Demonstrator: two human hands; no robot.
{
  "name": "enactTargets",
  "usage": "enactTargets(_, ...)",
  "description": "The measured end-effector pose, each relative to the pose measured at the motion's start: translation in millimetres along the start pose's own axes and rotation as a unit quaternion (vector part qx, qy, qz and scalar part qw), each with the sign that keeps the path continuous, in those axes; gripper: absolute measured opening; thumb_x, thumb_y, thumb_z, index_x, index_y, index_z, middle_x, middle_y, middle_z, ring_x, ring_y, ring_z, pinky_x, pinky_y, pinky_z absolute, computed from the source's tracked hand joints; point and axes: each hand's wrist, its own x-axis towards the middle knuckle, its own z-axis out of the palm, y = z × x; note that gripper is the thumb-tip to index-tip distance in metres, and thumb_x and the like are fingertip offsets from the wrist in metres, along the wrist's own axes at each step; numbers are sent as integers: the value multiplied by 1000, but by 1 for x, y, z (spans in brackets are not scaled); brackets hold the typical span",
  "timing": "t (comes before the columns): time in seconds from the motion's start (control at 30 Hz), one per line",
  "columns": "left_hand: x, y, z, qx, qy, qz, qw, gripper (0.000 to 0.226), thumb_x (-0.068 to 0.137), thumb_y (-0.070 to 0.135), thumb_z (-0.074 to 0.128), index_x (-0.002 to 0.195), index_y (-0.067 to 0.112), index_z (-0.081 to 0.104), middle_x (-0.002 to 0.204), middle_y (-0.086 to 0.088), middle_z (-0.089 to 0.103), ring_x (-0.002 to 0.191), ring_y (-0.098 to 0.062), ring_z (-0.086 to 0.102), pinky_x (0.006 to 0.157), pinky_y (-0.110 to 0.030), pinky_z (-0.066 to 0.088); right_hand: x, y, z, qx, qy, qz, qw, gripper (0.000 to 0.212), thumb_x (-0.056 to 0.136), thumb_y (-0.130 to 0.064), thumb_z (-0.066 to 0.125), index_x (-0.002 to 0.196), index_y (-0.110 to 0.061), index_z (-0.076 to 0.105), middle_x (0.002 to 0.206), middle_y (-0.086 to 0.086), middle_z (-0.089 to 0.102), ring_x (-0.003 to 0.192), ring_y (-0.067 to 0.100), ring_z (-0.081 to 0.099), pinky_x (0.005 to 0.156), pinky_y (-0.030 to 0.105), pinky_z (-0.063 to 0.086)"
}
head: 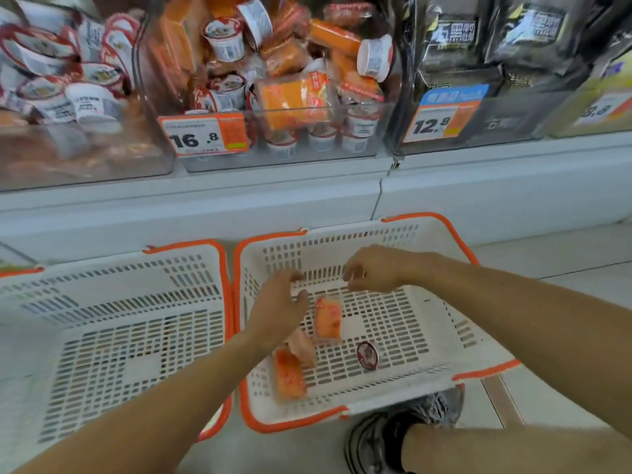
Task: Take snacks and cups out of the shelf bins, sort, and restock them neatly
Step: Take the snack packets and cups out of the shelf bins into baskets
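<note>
- On the floor below the shelf sit two white baskets with orange rims; the right basket [393, 234] has a few things in it, the left basket [113, 323] looks bare from here.
- Both hands hover over the right basket. Left hand [278, 304] has loosely spread fingers, holding nothing I can see. Right hand [371, 268] is curled downward, and whether it pinches something small I can't tell, it's blurry.
- In that basket: three orange snack packs [328, 318] and one cup [367, 354] lying with its red lid up, just apart from the packs.
- My read: this is the unloading step, pulling stuff out of the bins and dumping it before sorting. Barely started.
- The middle bin [284, 159] up on the shelf is a jumble of cups and orange packs mixed together, so next move probably means reaching back up for more.
- Around: a 16.8 price tag [205, 134] on that bin's front, dark bags [451, 39] to the right, and a shoe [403, 436] right beside the basket's near edge.
</note>
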Motion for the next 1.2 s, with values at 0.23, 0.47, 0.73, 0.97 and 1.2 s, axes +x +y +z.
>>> enactTargets(0.23, 66, 121, -129, -9, 274, 256, 927, 12, 89, 22, 62, 98, 14, 64, 99, 0, 62, 96, -18, 53, 85, -25, 38, -31, -14, -161, 164, 421, -97, 887, 17, 94, -19, 68, 108, -13, 75, 99, 1, 72, 86, 12, 64, 79, 20, 51)
enactTargets(0.47, 148, 173, -195, 141, 119, 149, 972, 57, 85, 47, 70, 133, 25, 52, 137, -10, 45, 129, -33, 42, 108, -45, 38, -35, 3, -224, 58, 464, -34, 883, 65, 78, -46, 81, 136, -26, 58, 132, 11, 42, 126, 29, 44, 111, 40, 37)
enactTargets(0.73, 182, 165, -191, 160, 80, 156, 971, 74, 75, 43, 83, 132, 27, 39, 138, -7, 30, 120, -33, 49, 99, -38, 44, -8, 9, -246, -136, 391, 46, 909, 101, 66, -65, 81, 149, -27, 40, 130, 9, 54, 125, 32, 37, 106, 44, 40)
enactTargets(0.97, 186, 156, -194, 120, 87, 174, 974, 98, 67, 36, 91, 149, 30, 37, 142, -5, 37, 125, -27, 49, 105, -38, 45, -1, 16, -249, -145, 407, 22, 902, 89, 57, -57, 90, 135, -26, 58, 110, -2, 47, 110, 21, 33, 94, 38, 45)
enactTargets(1.2, 189, 163, -199, 172, 86, 183, 964, 76, 77, 38, 83, 142, 23, 48, 140, -4, 54, 122, -26, 55, 100, -35, 47, 8, 19, -243, -198, 407, 9, 892, 89, 65, -66, 81, 142, -34, 50, 126, -1, 53, 114, 22, 54, 101, 39, 34)
